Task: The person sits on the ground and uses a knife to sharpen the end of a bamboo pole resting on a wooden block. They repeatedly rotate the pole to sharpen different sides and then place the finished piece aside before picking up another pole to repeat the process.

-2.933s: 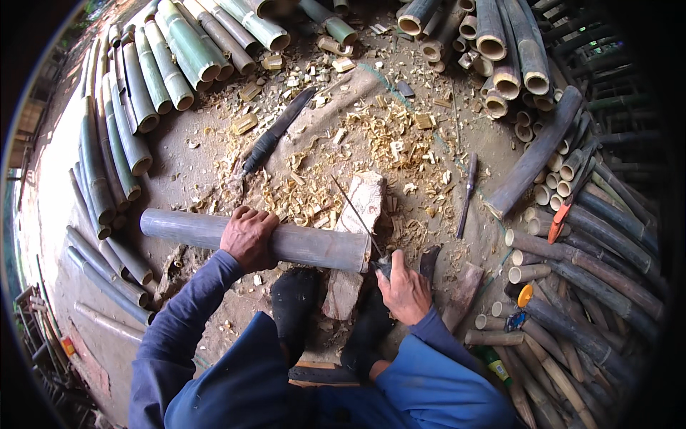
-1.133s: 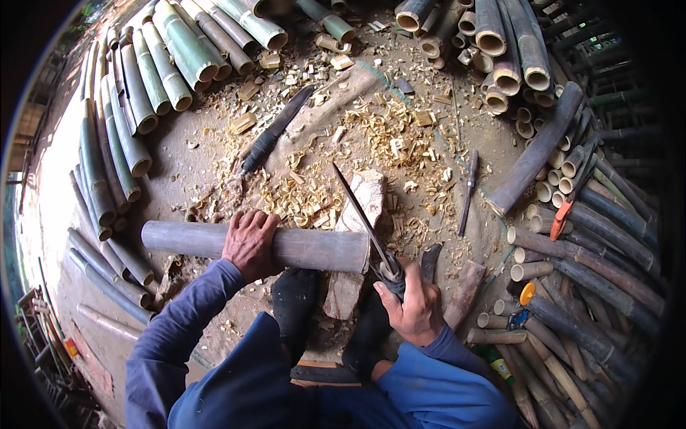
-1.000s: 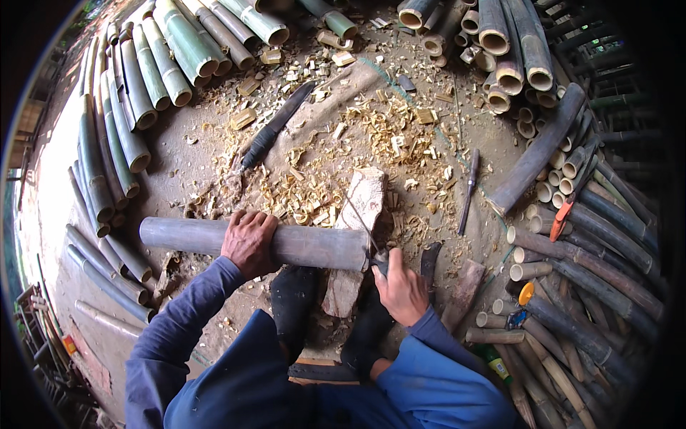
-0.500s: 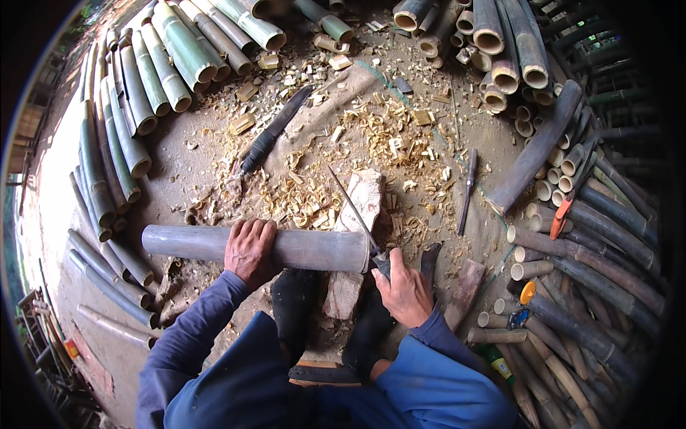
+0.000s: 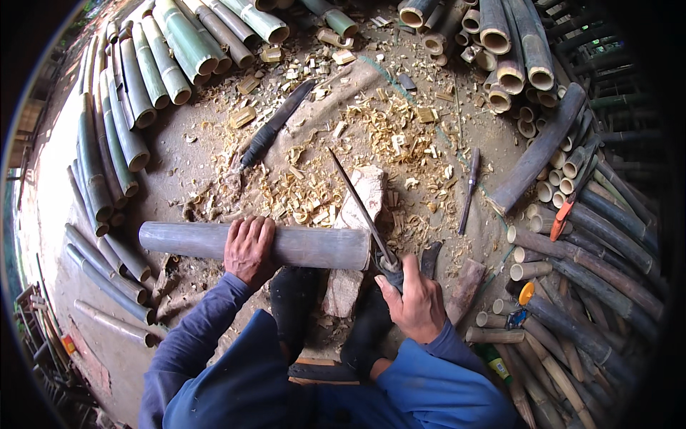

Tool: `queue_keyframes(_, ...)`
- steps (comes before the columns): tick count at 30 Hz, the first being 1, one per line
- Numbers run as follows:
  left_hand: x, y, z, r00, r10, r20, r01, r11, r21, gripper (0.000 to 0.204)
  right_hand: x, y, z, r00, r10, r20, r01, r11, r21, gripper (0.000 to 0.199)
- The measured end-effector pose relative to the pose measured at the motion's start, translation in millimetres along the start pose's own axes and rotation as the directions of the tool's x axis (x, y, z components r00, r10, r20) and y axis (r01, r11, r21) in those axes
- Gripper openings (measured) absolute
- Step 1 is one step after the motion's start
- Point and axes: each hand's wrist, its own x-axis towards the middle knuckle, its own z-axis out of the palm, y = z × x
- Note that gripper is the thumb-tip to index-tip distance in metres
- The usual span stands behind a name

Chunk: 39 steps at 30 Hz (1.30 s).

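Bamboo pole (image 5: 314,246) lies across our chopping block (image 5: 357,214), just beyond our feet. Our left hand (image 5: 249,250) grips it clenched; our right hand (image 5: 414,304) clasps the long knife (image 5: 361,207), raised over its right end. We judge trimming underway; the next stroke needs a steady pole.
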Motion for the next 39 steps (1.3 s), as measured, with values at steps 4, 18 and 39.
queue_keyframes(4, -1, 3, 3, 0.999, 0.003, -0.038, -0.002, 0.999, 0.038, 0.083, -3, 24, 23, 0.998, 0.019, -0.068, -0.016, 0.999, 0.052, 0.032)
queue_keyframes(18, -12, 7, 17, 0.993, -0.015, -0.114, 0.034, 0.986, 0.163, 0.083, 5, 57, 41, 0.957, 0.243, 0.159, -0.221, 0.965, -0.145, 0.036)
queue_keyframes(39, 18, 12, -21, 0.99, -0.051, 0.133, 0.065, 0.992, -0.107, 0.068, 6, -14, -13, 0.99, -0.089, -0.11, 0.096, 0.993, 0.063, 0.033)
